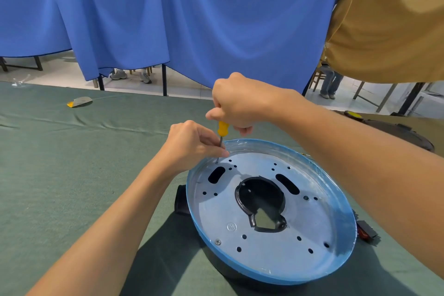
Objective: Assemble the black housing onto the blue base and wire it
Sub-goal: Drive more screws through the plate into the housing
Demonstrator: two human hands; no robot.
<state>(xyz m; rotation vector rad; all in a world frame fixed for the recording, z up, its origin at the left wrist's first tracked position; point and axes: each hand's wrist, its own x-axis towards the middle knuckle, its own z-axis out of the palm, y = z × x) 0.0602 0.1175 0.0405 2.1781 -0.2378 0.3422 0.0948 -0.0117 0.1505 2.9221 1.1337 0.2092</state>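
Right hand (236,106) fisted round the yellow screwdriver (222,128) handle, shaft upright. Left hand (192,144) just below the right, pinching the shaft near its tip. Tip sits at a hole in the blue base (269,251), which lies below-right of both hands. Black housing (180,202) peeks out under it. One screw (217,242) seated. Green worktop (72,163) underneath.

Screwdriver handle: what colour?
Yellow; the screwdriver handle shows just below the right hand, best in the head view.
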